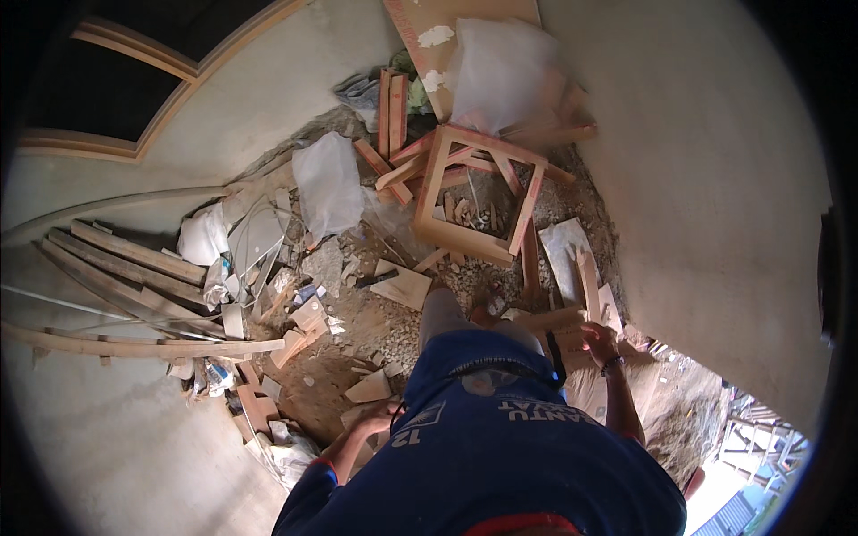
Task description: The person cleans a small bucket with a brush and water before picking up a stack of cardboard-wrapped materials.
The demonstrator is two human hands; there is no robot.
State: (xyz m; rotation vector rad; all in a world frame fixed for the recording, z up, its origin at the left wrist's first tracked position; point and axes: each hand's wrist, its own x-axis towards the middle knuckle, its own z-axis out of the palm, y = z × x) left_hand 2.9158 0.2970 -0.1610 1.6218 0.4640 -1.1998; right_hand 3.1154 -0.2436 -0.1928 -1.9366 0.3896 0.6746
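My left hand (382, 417) is low beside my waist, close against the blue shirt (509, 429). Its fingers are partly hidden by the cloth. Out to my right, my right hand (601, 343) has its fingers bent but apart, and I see nothing between them. A dark bracelet (612, 365) circles that wrist. Brown board (563, 319) lies below and beside this hand, with a black strap-like thing (555, 355) hanging near it. Ahead of my legs, a rectangular wooden frame (465, 239) with red-marked edges leans over rubble and timber.
Curved planks (134, 268) and a white sack (204, 234) lie along the left wall. Plastic sheeting (327, 183) and red-edged timbers (391, 112) are farther ahead. Broken boards (402, 284) and gravel (393, 338) cover the uneven ground. A plain wall (706, 196) stands on the right.
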